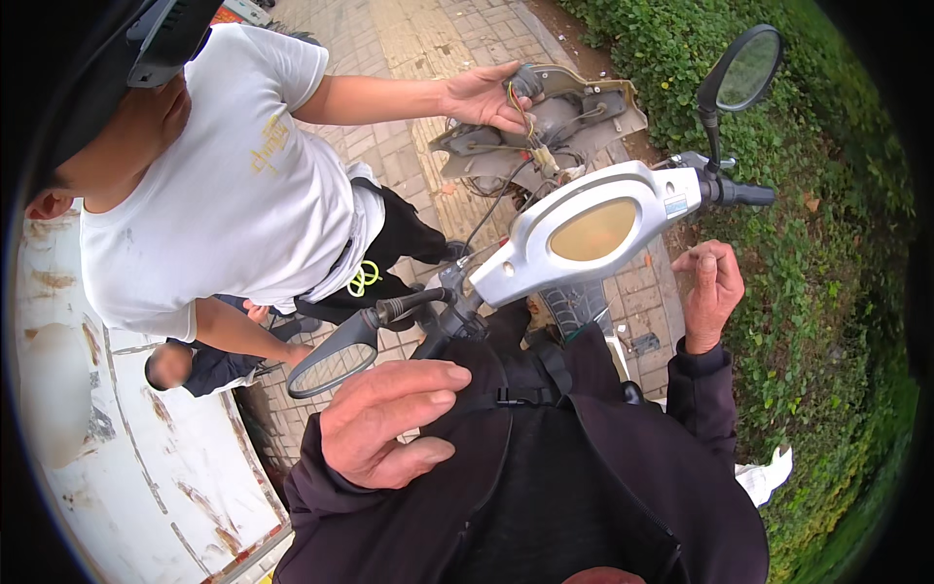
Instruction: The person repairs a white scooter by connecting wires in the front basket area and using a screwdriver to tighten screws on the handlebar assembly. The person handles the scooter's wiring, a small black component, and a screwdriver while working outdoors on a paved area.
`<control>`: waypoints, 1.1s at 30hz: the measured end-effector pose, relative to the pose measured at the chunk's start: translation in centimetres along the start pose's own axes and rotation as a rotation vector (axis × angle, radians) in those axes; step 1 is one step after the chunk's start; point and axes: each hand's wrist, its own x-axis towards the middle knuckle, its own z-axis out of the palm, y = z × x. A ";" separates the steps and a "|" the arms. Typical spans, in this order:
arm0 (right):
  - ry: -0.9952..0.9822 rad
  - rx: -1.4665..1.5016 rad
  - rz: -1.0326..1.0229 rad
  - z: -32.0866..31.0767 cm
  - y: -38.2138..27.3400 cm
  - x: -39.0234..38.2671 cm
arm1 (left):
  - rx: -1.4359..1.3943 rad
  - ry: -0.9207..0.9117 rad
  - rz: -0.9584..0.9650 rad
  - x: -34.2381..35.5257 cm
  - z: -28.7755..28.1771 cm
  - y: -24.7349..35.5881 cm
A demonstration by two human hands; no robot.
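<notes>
My left hand (394, 428) is open and empty, its fingers loosely bent and apart, just below the left mirror (334, 362). My right hand (707, 292) is open, fingers partly curled and nothing visible in it, below the right handlebar grip (741, 193). Between them and above is a silver scooter handlebar cover (578, 230) with a yellowish display, under the round right mirror (749, 66). A person in a white T-shirt (214, 190) holds a wired dark part (523, 86) over a detached front panel (613, 109) with lamps and hanging wires.
Another seated person (199, 370) is behind the standing person, beside a rusty white metal surface (126, 428) at the left. Paving (642, 316) runs under the scooter. A green hedge (827, 341) borders the right side, with a white object (764, 472) near its lower part.
</notes>
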 end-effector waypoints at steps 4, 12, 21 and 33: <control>0.006 0.022 0.435 -0.2 7.1 -7.1 | 0.278 0.084 -0.067 -2.4 5.1 -6.7; 0.023 -0.655 0.566 -5.1 17.9 -19.8 | 0.662 0.147 0.093 -5.3 8.0 -12.6; 0.054 -0.561 0.684 -9.2 24.7 -27.8 | 0.618 0.055 0.050 -5.1 6.8 -12.5; 0.085 -0.298 0.978 -10.6 29.9 -30.8 | 0.470 0.075 -0.022 -5.5 6.8 -12.3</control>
